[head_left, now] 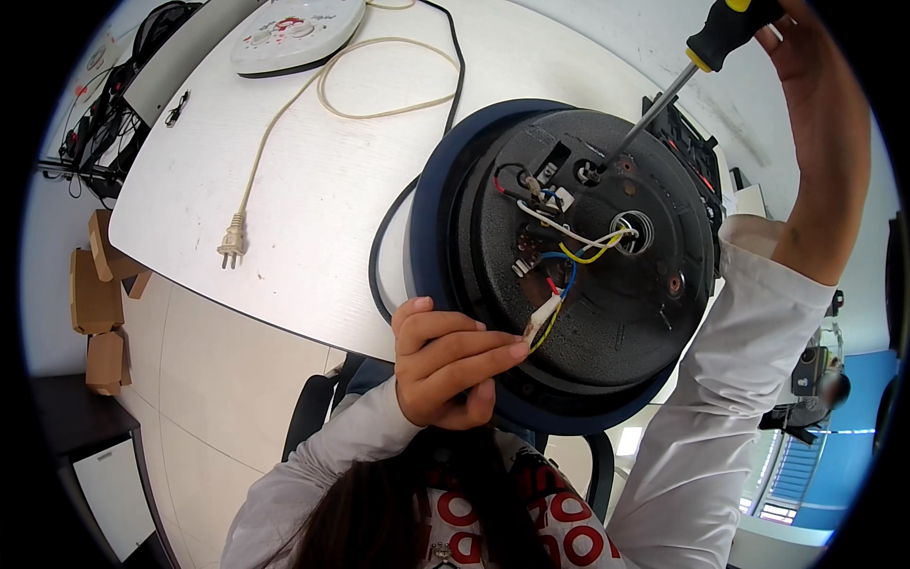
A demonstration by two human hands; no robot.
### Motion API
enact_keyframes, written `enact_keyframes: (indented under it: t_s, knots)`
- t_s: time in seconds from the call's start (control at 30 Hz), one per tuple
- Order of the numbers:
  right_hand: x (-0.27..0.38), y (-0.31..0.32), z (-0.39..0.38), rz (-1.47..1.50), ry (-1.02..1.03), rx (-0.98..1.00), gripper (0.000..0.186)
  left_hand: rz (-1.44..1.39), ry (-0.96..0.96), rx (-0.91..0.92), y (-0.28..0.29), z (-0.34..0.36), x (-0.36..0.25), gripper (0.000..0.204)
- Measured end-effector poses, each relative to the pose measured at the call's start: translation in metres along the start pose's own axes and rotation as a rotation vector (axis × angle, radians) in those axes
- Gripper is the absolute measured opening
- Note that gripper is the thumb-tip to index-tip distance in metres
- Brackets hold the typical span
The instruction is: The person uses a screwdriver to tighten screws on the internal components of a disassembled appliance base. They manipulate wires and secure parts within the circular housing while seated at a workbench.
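Observation:
A round black-and-blue electric appliance (626,327) lies with its underside up, wires showing on it. My right hand (791,47) is closed round the black-and-yellow handle of a screwdriver (661,106), partly cut off by the picture's edge. The shaft slants down to a recessed hole (588,172) in the base; the exact tip contact is hard to make out. My left hand (450,360) is closed at the near left rim, fingers pressed together over it. Its fingertips meet a white wire sleeve (541,318); the thumb is partly hidden. White and yellow-green wires (592,254) run into a central opening.
The white table (313,199) bears a cream power cord with a plug (231,242) and a white appliance part (294,36) at the back. A black tool case (690,142) lies behind the base. Cardboard boxes (98,294) stand at left. A black cable curves beside the appliance.

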State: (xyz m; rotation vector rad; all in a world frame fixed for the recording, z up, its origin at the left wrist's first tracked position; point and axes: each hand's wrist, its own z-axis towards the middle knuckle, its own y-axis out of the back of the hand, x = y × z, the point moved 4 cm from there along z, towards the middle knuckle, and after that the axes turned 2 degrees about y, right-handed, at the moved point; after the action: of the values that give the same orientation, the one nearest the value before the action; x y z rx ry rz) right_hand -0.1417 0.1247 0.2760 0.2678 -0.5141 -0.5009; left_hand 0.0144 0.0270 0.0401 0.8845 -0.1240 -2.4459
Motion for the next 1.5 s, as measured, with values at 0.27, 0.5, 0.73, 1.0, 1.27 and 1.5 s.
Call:
enact_keyframes:
  t_s: [0.27, 0.5, 0.73, 1.0, 1.27, 1.5]
  knots:
    - [-0.012, 0.024, -0.002, 0.056, 0.303, 0.267, 0.063, -0.006, -0.007, 0.002, -0.001, 0.002, -0.001, 0.035]
    - [-0.006, 0.019, -0.007, 0.074, 0.291, 0.245, 0.063, -0.003, -0.001, 0.004, 0.000, 0.001, 0.000, 0.036]
    - [-0.004, 0.021, -0.006, 0.074, 0.284, 0.234, 0.063, -0.006, -0.001, 0.005, -0.001, 0.002, -0.001, 0.037]
    - [-0.001, 0.020, -0.006, 0.077, 0.275, 0.221, 0.063, 0.009, -0.029, -0.001, -0.001, 0.003, -0.002, 0.028]
    - [-0.001, 0.020, -0.007, 0.077, 0.265, 0.216, 0.063, -0.001, -0.006, 0.009, 0.000, 0.001, 0.001, 0.036]
    - [-0.002, 0.020, -0.009, 0.074, 0.252, 0.215, 0.062, -0.004, -0.005, 0.004, -0.001, 0.002, -0.001, 0.036]
